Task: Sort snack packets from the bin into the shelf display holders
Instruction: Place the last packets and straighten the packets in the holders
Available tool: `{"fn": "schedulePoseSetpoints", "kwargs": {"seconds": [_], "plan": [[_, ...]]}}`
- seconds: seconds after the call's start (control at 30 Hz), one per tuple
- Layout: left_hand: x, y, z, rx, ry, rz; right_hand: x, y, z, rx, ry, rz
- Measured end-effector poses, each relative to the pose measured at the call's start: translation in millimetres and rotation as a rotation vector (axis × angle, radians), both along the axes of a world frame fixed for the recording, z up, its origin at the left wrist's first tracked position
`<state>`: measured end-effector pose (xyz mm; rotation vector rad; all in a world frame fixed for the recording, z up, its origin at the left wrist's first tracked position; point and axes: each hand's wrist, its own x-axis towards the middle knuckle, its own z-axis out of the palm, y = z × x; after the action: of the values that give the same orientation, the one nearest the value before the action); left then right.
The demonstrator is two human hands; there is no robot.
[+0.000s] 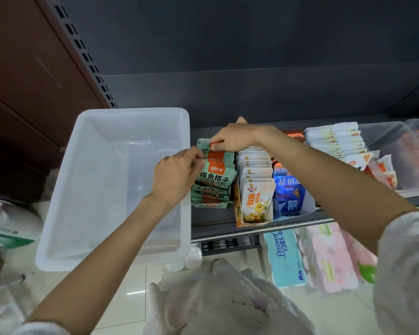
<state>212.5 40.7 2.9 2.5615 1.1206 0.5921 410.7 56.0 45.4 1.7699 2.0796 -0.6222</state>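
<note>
Both hands, left hand (177,175) and right hand (232,139), pinching upright green snack packets (214,176), printed faces toward the camera.

I see the translucent plastic bin (111,184) left of the dark metal shelf (213,218) — on it, green snack packets (214,180), then white packets (256,189), then a blue pouch (288,192) rightward — tissue packs (285,257) below.
</note>
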Motion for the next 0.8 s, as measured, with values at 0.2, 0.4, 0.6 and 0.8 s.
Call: {"fn": "schedulePoseSetpoints", "kwargs": {"seconds": [0.2,0.4,0.6,0.8], "plan": [[-27.6,-10.3,11.6,-0.115,-0.031,0.089,5.6,-12.0,-7.5,0.068,0.181,-0.063],[-42.2,-41.4,14.2,-0.1,0.136,-0.168,3.1,-10.7,-6.9,0.141,0.158,0.011],[3.1,-49.3,2.2,-0.085,0.11,0.093,3.9,-6.7,-10.5,0.214,0.064,0.063],[22.9,-55.8,-4.8,-0.231,-0.03,0.335,6.2,-3.2,-9.7,0.235,0.097,0.058]]}}
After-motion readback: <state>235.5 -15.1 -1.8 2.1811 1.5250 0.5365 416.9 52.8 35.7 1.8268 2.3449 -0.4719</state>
